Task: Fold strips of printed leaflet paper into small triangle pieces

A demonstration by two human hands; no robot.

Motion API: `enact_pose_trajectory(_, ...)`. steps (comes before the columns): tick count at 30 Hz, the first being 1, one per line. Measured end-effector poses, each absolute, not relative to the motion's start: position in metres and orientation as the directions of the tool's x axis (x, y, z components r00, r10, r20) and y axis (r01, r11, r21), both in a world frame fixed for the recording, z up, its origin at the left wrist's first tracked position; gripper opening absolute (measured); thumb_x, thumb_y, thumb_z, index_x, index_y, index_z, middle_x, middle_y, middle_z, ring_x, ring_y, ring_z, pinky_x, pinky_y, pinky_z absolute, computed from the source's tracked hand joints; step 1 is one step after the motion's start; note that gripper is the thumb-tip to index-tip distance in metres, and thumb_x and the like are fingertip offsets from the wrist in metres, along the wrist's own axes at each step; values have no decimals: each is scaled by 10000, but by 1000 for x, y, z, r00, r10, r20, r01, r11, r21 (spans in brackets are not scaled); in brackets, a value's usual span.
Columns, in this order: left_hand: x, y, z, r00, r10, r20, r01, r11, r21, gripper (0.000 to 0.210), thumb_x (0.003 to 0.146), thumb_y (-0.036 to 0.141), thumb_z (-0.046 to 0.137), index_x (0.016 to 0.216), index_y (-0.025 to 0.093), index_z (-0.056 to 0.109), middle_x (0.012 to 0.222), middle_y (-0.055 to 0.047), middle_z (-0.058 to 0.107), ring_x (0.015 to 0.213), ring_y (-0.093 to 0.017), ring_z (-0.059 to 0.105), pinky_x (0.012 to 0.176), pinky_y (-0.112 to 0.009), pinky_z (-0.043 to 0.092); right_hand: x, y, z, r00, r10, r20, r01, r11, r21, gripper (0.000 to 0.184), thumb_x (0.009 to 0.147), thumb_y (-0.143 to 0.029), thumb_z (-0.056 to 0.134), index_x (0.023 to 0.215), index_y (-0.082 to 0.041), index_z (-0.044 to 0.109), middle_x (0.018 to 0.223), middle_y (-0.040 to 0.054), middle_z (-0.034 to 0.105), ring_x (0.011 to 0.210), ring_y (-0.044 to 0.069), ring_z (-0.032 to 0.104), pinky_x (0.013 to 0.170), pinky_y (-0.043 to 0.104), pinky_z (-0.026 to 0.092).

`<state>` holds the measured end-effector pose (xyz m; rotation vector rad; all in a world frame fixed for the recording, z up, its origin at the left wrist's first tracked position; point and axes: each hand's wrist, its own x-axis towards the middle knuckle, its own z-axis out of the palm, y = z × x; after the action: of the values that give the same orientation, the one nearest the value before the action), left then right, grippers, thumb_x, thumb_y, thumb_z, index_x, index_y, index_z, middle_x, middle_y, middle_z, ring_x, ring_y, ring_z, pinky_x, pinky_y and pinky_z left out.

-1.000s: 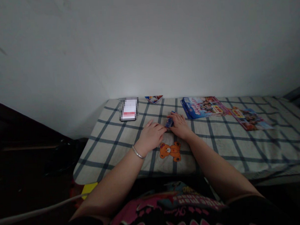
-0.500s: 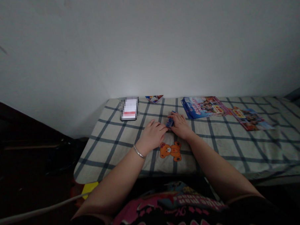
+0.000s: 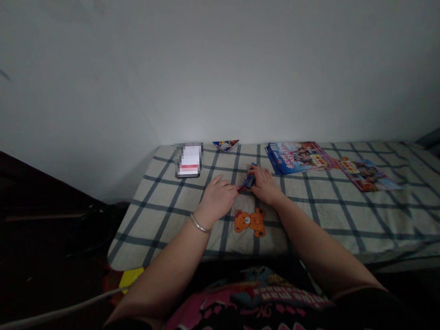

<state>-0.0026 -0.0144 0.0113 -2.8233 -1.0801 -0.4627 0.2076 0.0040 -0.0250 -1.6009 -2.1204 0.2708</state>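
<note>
A small piece of folded printed paper (image 3: 248, 181), blue with a dark red edge, lies on the checked cloth between my hands. My right hand (image 3: 266, 186) covers its right side, fingers bent over it and holding it down. At its lower left corner, the fingertips of my left hand (image 3: 219, 198) hold the edge, the thumb mostly hidden. A silver bangle circles my left wrist. Beyond the hands, a folded paper triangle (image 3: 226, 145) stands near the wall. To the right lies a stack of blue printed leaflets (image 3: 296, 157), with another leaflet (image 3: 368, 174) beside it.
A phone (image 3: 189, 160) with a lit, blurred screen lies at the back left. The checked cloth (image 3: 164, 213) covers the table, with an orange bear print (image 3: 250, 222) in front of me. A white wall (image 3: 216, 68) rises behind. A pale cable (image 3: 66, 309) runs at lower left.
My left hand has shifted slightly left, away from my right hand, and more of the paper's lower left corner shows. My right hand stays in nearly the same place.
</note>
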Motion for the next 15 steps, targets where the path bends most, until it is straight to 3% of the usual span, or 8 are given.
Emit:
enact_pose_trajectory(7,1,-16,11,631,707,320,717,-688,107,116,841,174,547,899,176,648,943,-58,683,942,-225,596,894,-399,466,211,5,-30,-286,883,371,797,435,-420,474,702,-78,497,1171,-142,495,1404,193,465,1362,287,373,1124,511,298)
enact_pose_trajectory(15,2,-15,0,536,752,384,756,-630,177,339,863,343,605,1150,164,591,1272,-100,569,1144,-269,533,1001,-436,424,204,-7,-19,-386,832,398,715,543,-441,554,737,-140,562,1276,-127,436,1419,210,445,1311,301,448,1085,495,377)
